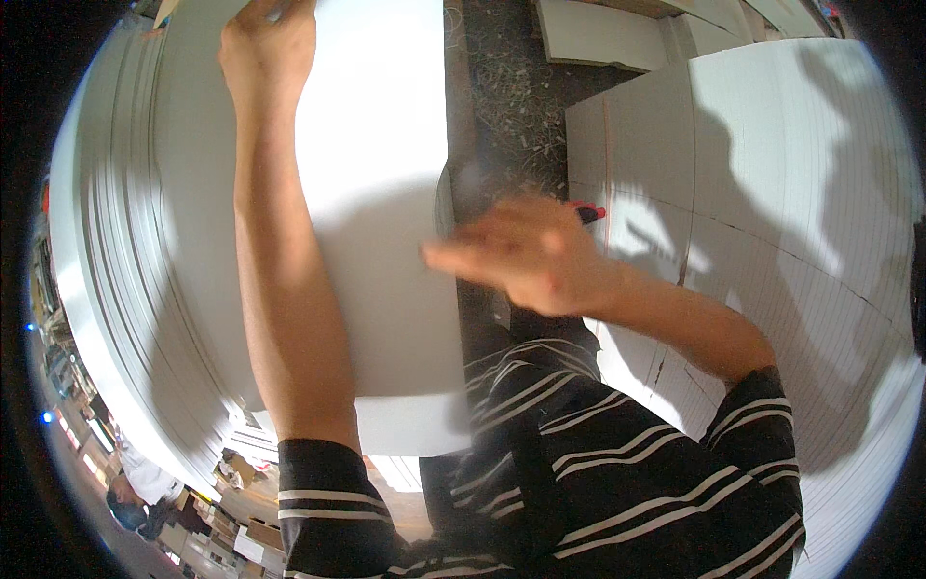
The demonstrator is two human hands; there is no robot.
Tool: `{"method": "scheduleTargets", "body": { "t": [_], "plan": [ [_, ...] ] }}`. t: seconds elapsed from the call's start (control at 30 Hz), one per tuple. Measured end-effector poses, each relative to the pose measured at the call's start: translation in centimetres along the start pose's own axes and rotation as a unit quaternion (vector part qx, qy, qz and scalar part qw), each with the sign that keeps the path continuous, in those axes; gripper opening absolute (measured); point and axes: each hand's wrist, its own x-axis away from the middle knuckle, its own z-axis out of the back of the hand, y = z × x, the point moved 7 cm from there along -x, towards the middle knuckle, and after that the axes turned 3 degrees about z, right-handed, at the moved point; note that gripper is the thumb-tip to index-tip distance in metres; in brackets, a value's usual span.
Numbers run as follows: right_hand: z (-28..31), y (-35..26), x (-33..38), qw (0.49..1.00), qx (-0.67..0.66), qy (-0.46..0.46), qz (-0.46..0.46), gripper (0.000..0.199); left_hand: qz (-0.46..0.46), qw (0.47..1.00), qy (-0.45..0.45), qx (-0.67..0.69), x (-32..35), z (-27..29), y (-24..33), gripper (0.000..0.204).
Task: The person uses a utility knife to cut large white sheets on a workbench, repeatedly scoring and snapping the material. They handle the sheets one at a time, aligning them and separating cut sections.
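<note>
My left hand [275, 39] reaches far forward over a broad white sheet or board [386, 318] and touches down near the top edge. Its fingers are cut off by the picture's rim, so their pose is hidden. Close to the right edge of that board, my right hand [526, 251] is blurred by motion, its fingers bent together and pointing left. From behind it sticks the end of a slim red-and-black tool [588, 212], which the hand seems to grip. The tool's front end is hidden.
Layered white sheets [125, 241] form a thick stack on the left. A large white corrugated board [752, 193] with creased lines stands at right. Scraps litter the dark floor [511, 96] between them. At lower left, another person [140, 502] is some way off.
</note>
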Motion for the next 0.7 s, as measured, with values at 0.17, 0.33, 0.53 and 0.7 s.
{"method": "scheduleTargets", "body": {
  "t": [0.17,0.33,0.53,0.7],
  "plan": [
    [-0.3,3.0,-1.5,0.996,0.039,0.079,-0.017,0.040,0.009,0.997,0.014,0.071,-0.2,0.1,0.7,0.027],
    [-1.4,-0.7,1.4,0.997,0.028,-0.074,0.025,0.035,-0.116,0.993,0.009,0.023,-0.6,0.3,1.6,0.028],
    [0.5,-0.1,2.4,0.999,-0.033,-0.018,0.003,0.040,0.014,0.994,-0.006,0.105,-0.1,0.0,0.4,0.026],
    [0.0,4.3,-0.2,0.986,-0.032,0.105,-0.128,0.035,-0.042,0.996,0.048,0.065,-0.1,-0.2,0.4,0.022]
  ]
}}
